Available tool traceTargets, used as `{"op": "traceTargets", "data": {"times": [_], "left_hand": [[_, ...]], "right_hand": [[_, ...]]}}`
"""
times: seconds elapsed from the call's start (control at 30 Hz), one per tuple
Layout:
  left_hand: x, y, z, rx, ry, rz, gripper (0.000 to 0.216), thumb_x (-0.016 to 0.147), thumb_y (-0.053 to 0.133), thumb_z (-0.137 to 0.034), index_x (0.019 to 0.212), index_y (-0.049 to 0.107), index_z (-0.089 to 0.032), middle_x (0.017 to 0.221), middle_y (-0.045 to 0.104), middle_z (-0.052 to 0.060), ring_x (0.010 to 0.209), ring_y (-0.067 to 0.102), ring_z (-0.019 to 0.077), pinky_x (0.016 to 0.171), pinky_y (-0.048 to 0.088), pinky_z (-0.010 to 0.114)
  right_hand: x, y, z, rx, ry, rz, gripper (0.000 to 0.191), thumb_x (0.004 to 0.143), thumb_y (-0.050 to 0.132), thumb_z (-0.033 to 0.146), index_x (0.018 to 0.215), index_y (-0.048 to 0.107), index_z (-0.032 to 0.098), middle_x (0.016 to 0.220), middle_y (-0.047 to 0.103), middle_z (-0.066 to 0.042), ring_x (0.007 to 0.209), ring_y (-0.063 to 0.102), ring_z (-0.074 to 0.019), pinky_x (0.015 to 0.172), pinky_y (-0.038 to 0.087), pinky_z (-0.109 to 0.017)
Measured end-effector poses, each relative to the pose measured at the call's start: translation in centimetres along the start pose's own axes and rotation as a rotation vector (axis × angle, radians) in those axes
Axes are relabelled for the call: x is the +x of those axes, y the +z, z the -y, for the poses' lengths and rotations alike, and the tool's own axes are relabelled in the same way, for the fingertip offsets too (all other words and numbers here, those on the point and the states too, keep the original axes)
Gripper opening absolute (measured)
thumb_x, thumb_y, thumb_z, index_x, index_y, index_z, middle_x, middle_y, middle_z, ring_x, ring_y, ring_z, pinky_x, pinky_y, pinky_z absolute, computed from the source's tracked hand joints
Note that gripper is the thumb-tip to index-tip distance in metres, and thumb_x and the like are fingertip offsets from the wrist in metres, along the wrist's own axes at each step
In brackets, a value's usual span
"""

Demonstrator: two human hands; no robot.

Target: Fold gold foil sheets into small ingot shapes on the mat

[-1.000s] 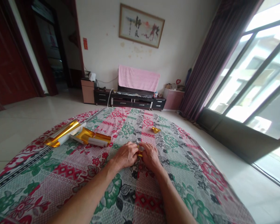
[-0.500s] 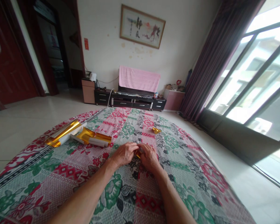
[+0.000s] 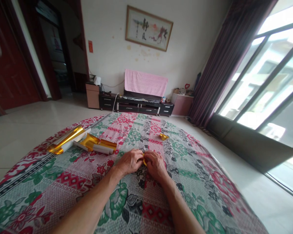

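Observation:
Both hands meet low over the patterned tablecloth (image 3: 134, 135), fingers bent around a small piece of gold foil paper (image 3: 145, 160). My left hand (image 3: 132, 161) pinches it from the left. From the right, my right hand (image 3: 155, 164) grips the same piece, its fingers hiding most of it. Only a narrow gold strip shows between the hands, so its shape cannot be told. Beyond my right hand lies a small folded gold foil piece (image 3: 164, 136). Curled sheets of gold foil paper with white backs (image 3: 97, 145) lie to the left.
Another rolled gold sheet (image 3: 68, 139) lies near the cloth's left edge. Past the table stands a black TV cabinet (image 3: 136, 107), with a pink cloth (image 3: 146, 81) draped above it. A purple curtain (image 3: 224, 65) and tall windows are on the right.
The fingers have shifted slightly around the gold foil piece, and its visible strip looks a little different. Both hands stay in nearly the same place; the other foil pieces have not moved.

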State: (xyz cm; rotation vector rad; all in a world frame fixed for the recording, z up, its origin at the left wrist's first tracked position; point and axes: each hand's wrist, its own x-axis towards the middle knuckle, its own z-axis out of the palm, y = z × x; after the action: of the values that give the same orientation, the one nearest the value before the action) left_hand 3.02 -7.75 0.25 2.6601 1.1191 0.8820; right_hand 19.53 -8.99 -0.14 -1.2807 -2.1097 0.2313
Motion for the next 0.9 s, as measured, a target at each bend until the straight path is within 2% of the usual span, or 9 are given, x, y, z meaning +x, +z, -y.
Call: {"op": "traceTargets", "data": {"times": [0.37,0.7,0.9], "left_hand": [[0.0,-0.8,0.5,0.047,0.042,0.019,0.02,0.082,0.044,-0.016,0.085,0.064,-0.019,0.089,0.062,0.003,0.091,0.053,0.0153,0.084,0.043,0.028],[0.2,-0.5,0.5,0.007,0.047,0.021,0.025,0.083,0.039,-0.013,0.09,0.063,-0.017,0.091,0.063,0.004,0.091,0.054,0.0149,0.084,0.043,0.028],[0.2,-0.4,1.1,0.012,0.089,0.024,0.023,0.082,0.043,-0.014,0.09,0.064,-0.019,0.095,0.064,0.003,0.093,0.053,0.015,0.087,0.041,0.028]], "right_hand": [[-0.2,-0.2,1.3,-0.03,0.006,-0.033,0.023,0.078,0.043,0.014,0.087,0.063,0.021,0.1,0.061,-0.003,0.093,0.053,-0.0162,0.086,0.037,-0.03],[-0.2,-0.1,1.4,-0.03,0.032,-0.027,0.021,0.072,0.049,0.017,0.087,0.063,0.021,0.099,0.059,-0.004,0.093,0.052,-0.018,0.086,0.038,-0.031],[-0.4,-0.7,1.1,0.011,-0.029,0.039,0.036,0.064,0.05,0.013,0.097,0.061,0.022,0.105,0.056,-0.004,0.096,0.05,-0.0181,0.088,0.037,-0.032]]}}
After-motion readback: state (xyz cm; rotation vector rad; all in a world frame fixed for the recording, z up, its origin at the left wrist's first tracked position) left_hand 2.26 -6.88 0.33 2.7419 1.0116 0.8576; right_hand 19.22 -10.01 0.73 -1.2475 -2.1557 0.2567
